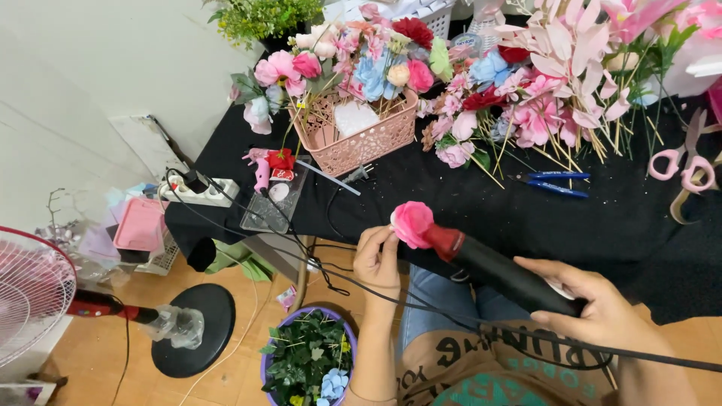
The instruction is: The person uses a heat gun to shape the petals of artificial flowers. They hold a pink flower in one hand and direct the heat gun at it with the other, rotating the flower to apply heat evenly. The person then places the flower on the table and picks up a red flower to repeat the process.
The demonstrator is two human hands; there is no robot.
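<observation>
My left hand (pixel 378 259) pinches a pink artificial flower head (pixel 413 222) at the near edge of the black-covered table (pixel 617 225). My right hand (pixel 598 312) grips a black hot-air tool (pixel 504 274) whose red nozzle points straight into the flower. The tool's black cord trails off to the right and across my lap.
A pink basket (pixel 357 139) packed with artificial flowers stands at the back, with loose pink stems (pixel 556 98) beside it. Blue pliers (pixel 553 183), pink scissors (pixel 681 165), a pink glue gun (pixel 261 169) and a white power strip (pixel 203 192) lie around. A fan (pixel 30 293) and a pot of greenery (pixel 308 357) sit on the floor.
</observation>
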